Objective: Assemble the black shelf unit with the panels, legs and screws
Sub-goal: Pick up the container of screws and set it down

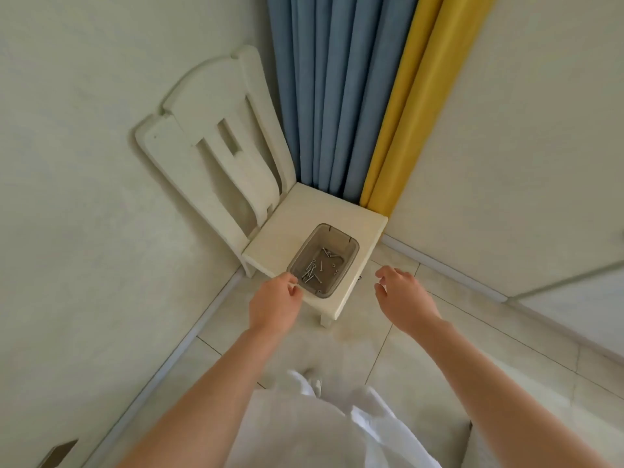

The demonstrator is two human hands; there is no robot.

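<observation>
In room corner, white chair [297,216] on tile floor [439,349], blue curtain [337,96] and yellow curtain [412,106] behind. Clear bin [341,278] on the near part of the seat, screws [312,270] inside. Left hand [275,304] at bin's near-left corner, fingers loosely curled, nothing held; contact w/ bin unclear. Right hand [403,298] right of bin, apart, fingers relaxed, empty.

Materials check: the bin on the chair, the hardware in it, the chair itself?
Small smoky-grey rectangular bin: likely plastic, glossy, with see-through walls. Small silvery screws inside: probably metal, bright glints. Cream-white slat-back chair: painted wood by its look, smooth satin surface; could be moulded.
</observation>
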